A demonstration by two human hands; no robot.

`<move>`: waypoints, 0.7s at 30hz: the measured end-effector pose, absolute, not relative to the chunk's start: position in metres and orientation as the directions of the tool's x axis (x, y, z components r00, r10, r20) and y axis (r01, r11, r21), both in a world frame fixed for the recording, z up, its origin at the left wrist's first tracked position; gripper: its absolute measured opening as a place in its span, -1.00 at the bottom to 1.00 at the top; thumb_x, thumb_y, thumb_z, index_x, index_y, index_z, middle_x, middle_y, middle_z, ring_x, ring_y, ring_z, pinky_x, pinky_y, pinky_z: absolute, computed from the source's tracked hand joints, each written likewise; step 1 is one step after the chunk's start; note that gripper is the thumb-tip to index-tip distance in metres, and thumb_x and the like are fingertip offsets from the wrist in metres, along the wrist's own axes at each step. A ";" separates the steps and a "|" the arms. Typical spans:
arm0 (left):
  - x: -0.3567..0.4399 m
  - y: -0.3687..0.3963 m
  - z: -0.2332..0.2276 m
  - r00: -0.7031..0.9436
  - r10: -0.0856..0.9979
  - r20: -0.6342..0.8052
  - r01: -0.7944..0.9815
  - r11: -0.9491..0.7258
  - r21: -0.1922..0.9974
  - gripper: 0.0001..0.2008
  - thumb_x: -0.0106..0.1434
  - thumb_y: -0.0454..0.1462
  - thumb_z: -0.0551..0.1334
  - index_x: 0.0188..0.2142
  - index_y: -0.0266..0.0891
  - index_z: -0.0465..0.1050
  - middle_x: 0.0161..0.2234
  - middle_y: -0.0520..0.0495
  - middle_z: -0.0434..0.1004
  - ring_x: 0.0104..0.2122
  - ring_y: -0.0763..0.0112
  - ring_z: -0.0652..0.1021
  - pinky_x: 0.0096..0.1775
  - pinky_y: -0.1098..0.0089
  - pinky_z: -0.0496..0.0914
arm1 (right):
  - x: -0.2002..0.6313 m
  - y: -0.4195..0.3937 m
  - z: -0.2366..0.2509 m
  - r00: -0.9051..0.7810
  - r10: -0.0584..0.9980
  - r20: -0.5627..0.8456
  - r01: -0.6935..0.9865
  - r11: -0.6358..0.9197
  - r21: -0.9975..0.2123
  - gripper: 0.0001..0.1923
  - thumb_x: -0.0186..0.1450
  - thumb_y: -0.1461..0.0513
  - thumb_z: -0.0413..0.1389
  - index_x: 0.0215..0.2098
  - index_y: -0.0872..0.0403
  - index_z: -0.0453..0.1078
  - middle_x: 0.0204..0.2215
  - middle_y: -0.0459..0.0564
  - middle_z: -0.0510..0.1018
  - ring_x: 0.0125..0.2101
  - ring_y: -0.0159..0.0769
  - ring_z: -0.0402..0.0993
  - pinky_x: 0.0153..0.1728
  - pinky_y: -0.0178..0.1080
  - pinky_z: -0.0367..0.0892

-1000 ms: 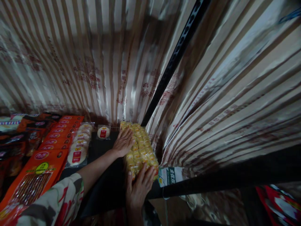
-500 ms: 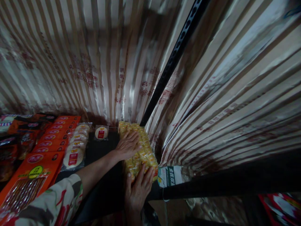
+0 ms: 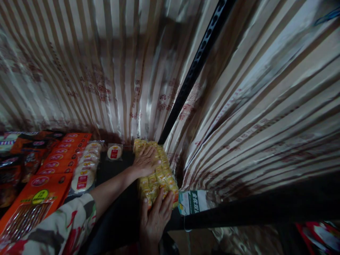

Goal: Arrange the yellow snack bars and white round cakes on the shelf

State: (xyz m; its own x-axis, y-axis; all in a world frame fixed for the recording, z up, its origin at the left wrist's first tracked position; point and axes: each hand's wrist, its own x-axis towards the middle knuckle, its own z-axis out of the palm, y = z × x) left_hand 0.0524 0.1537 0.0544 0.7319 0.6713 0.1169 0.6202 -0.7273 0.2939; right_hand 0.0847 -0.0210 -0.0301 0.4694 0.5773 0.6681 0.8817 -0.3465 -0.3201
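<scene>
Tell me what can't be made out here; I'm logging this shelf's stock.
- Yellow packs, head view: print too small and blurred; left hand and right hand cover part.
- Green-and-white carton: its lower part hidden by the shelf edge.
- Orange boxes: cut off at the left edge.

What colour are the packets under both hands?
Yellow packets, seen in the head view.

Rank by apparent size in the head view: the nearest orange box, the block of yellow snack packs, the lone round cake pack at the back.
1. Nearest orange box, though it lies closest to the camera, which enlarges it.
2. Block of yellow snack packs, partly under both hands.
3. Lone round cake pack, clearly smallest.
</scene>
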 end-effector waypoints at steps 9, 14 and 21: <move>0.054 0.164 0.043 0.654 0.754 0.069 0.714 -0.644 0.276 -0.33 0.32 0.01 -0.24 0.23 -0.41 0.04 0.27 -0.22 -0.04 0.27 0.20 -0.05 0.25 0.11 -0.20 | 0.082 -0.020 -0.027 0.485 0.591 0.645 0.875 -0.334 -0.351 -0.23 0.27 -0.02 -0.11 0.32 0.11 -0.24 0.28 0.28 -0.14 0.24 0.16 -0.15 -0.03 0.22 0.17; 0.055 0.164 0.048 0.643 0.764 0.052 0.718 -0.625 0.306 -0.33 0.31 0.02 -0.25 0.24 -0.38 0.02 0.27 -0.18 -0.01 0.27 0.19 -0.04 0.24 0.07 -0.18 | 0.077 -0.020 -0.018 0.509 0.596 0.620 0.860 -0.342 -0.378 -0.23 0.33 -0.03 -0.21 0.31 0.30 -0.29 0.26 0.42 -0.13 0.25 0.16 -0.20 0.01 0.25 0.10; 0.078 0.159 0.060 0.677 0.734 0.061 0.671 -0.649 0.359 -0.35 0.30 0.02 -0.22 0.25 -0.28 0.02 0.26 -0.12 0.04 0.27 0.21 -0.01 0.24 0.08 -0.16 | 0.079 -0.021 -0.022 0.515 0.591 0.621 0.857 -0.341 -0.386 -0.21 0.31 0.00 -0.15 0.31 0.27 -0.33 0.26 0.40 -0.13 0.25 0.17 -0.19 0.00 0.25 0.14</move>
State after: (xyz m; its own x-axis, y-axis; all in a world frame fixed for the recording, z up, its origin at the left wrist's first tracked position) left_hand 0.0784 0.1588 0.0603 0.6769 0.7336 0.0613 0.6707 -0.6489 0.3594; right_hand 0.0786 -0.0207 -0.0224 0.5147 0.5906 0.6215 0.8572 -0.3409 -0.3860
